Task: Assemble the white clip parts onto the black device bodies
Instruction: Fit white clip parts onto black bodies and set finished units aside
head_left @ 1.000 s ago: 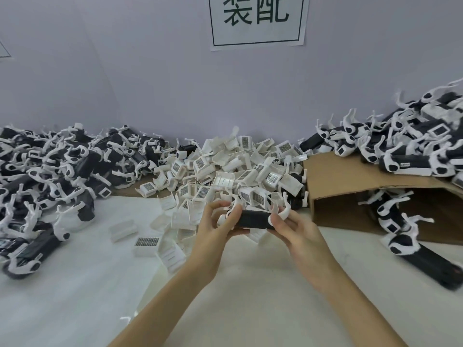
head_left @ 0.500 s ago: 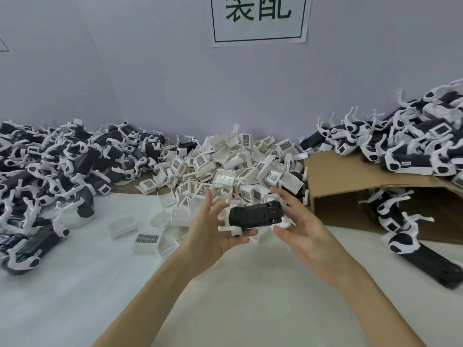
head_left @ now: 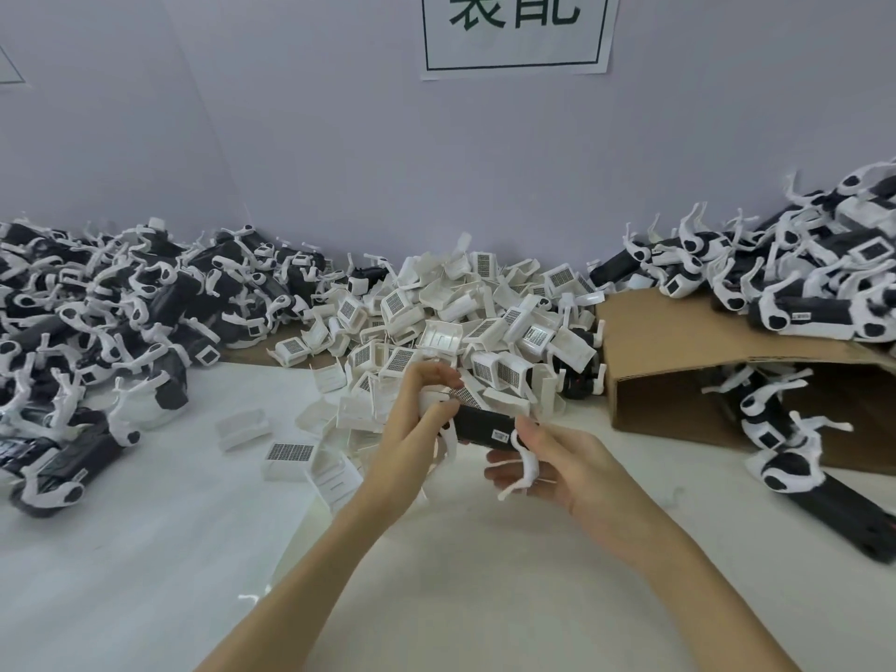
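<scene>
Body (head_left: pixel 485 425) held level, long axis left-right.
Gripped at left end by left hand (head_left: pixel 417 429) with clip (head_left: pixel 439 397); right end pinched by right hand (head_left: pixel 562 470).

An assembly workshop (heaped white clip parts (head_left: pixel 451 327), wall sign (head_left: pixel 519 31)).

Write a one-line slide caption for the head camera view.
Left hand presses a white clip onto a black device body held by the right hand.
</scene>
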A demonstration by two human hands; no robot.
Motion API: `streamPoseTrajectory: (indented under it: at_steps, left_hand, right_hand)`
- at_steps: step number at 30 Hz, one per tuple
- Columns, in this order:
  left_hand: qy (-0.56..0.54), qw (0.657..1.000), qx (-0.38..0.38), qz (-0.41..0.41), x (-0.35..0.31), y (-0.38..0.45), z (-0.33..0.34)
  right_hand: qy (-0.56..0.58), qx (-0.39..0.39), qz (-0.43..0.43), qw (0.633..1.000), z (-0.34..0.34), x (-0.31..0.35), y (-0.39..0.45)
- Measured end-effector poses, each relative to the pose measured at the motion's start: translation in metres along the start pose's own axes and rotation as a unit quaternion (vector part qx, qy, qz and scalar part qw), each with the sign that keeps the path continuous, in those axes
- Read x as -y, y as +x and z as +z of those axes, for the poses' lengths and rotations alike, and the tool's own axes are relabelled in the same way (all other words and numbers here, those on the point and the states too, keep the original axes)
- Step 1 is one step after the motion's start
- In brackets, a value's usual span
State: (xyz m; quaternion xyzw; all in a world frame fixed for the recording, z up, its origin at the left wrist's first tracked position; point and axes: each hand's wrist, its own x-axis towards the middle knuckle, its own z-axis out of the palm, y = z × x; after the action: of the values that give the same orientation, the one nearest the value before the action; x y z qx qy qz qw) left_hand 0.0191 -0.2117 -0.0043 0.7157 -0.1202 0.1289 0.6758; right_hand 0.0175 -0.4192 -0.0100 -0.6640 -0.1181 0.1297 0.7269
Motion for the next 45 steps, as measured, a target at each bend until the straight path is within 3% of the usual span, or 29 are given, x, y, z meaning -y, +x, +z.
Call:
streamPoseTrajectory:
  at_steps: [4,8,10,13,16,19,21,25,28,32,35,37,41,45]
  left_hand:
    - [-0.037,0.995,-0.082,-0.035,-0.006,-0.001,0.004]
    - [-0.064,0.975,-0.210,0.020,-0.006,0.000,0.008]
    - [-0.023,0.970,-0.233,0.064,-0.008,0.002,0.003]
    - [0.110,0.961,-0.176,0.182,-0.010,-0.003,0.000]
    - [0.229,0.929,-0.055,0.286,-0.013,-0.012,0.007]
    - [0.312,0.867,0.037,0.387,-0.014,-0.013,0.011]
    - [0.324,0.858,0.041,0.396,-0.016,-0.012,0.010]
    - [0.334,0.866,0.027,0.371,-0.015,-0.013,0.005]
    - [0.282,0.900,0.020,0.331,-0.015,-0.011,0.007]
    - [0.201,0.951,-0.067,0.225,-0.014,-0.008,0.007]
    - [0.061,0.989,-0.078,0.112,-0.011,-0.009,0.009]
    - [0.015,0.988,-0.121,0.096,-0.010,-0.009,0.012]
    - [-0.076,0.972,-0.220,0.026,-0.010,-0.002,0.005]
    - [-0.150,0.950,-0.262,-0.078,-0.010,0.003,-0.004]
  right_hand:
    - [-0.124,-0.032,-0.098,0.987,0.005,0.003,-0.005]
    - [-0.198,0.011,-0.129,0.972,0.019,-0.005,-0.008]
    - [-0.255,0.013,-0.133,0.958,0.028,-0.011,-0.008]
    - [-0.321,-0.022,-0.182,0.929,0.040,-0.022,-0.007]
    - [-0.339,-0.060,-0.242,0.907,0.039,-0.027,-0.004]
    - [-0.304,-0.050,-0.250,0.918,0.028,-0.023,0.000]
    - [-0.286,-0.053,-0.256,0.922,0.022,-0.019,0.002]
    - [-0.289,-0.047,-0.278,0.915,0.021,-0.021,0.004]
    - [-0.295,-0.054,-0.282,0.911,0.022,-0.021,0.004]
    - [-0.342,-0.112,-0.275,0.892,0.021,-0.017,-0.004]
    - [-0.388,-0.129,-0.271,0.872,0.028,-0.013,-0.009]
    - [-0.400,-0.112,-0.278,0.866,0.035,-0.013,-0.012]
    - [-0.390,-0.052,-0.221,0.892,0.046,-0.019,-0.015]
    - [-0.370,-0.064,-0.210,0.903,0.047,-0.019,-0.014]
